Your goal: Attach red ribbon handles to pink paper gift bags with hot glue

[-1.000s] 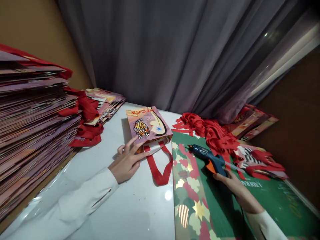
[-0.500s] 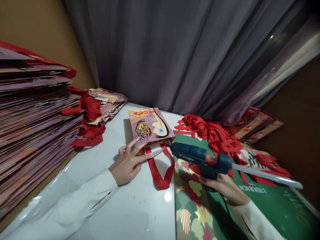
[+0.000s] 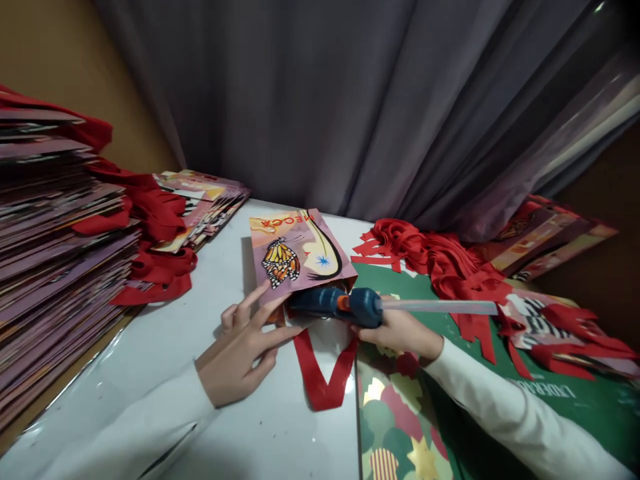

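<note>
A paper gift bag (image 3: 300, 250) with a butterfly print lies on the white table, its mouth facing me. Out of the mouth hangs a red ribbon handle (image 3: 324, 383) in a loop. My left hand (image 3: 245, 347) rests with fingers spread at the bag's left edge, fingertips touching it near the opening. In my right hand (image 3: 400, 330) is a dark blue glue gun (image 3: 363, 307), a long glue stick (image 3: 445, 307) jutting from its back. The gun's nozzle end is hidden at the bag's mouth.
A tall stack of flat bags (image 3: 55, 267) rises on the left. Another bag pile (image 3: 205, 200) lies behind it. Several red ribbons (image 3: 425, 253) are heaped on the right, over a green printed board (image 3: 480, 393). A grey curtain (image 3: 280, 100) hangs behind.
My right hand has brought the glue gun leftward, from above the green board to the bag's mouth. My left hand stays on the bag. The view has shifted slightly.
</note>
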A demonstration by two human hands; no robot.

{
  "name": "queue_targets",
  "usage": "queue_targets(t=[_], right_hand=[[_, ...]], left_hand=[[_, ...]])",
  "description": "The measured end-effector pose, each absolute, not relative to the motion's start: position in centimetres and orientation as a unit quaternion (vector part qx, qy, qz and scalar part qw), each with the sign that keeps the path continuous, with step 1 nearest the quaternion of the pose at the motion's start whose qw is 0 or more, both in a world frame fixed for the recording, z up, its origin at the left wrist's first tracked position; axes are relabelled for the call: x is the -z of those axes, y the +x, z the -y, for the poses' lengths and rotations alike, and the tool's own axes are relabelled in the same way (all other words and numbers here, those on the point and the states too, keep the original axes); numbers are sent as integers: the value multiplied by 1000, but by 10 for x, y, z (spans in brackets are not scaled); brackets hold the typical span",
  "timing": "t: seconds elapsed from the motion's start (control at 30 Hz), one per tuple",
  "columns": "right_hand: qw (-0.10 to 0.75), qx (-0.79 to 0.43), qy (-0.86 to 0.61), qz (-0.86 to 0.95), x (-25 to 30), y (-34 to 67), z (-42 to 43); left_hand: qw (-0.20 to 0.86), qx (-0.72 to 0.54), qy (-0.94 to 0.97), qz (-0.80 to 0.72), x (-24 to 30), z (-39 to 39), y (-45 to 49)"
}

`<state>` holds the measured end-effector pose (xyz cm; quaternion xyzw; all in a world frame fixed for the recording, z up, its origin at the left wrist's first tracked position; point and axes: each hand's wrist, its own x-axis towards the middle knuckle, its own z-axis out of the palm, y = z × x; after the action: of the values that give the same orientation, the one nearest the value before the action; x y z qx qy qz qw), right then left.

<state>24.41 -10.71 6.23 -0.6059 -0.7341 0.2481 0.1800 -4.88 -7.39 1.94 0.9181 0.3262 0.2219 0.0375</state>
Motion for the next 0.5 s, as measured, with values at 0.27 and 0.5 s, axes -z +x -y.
queue_targets(t=[0.27,0.5], right_hand=[[155,-286,-573,752,-66,240,97],[141,-317,-574,742,-68,245,92]], left_hand=[[0,-221,926,-307,-13,69,-53],[19,-173,921,-349,-20,75,-50]])
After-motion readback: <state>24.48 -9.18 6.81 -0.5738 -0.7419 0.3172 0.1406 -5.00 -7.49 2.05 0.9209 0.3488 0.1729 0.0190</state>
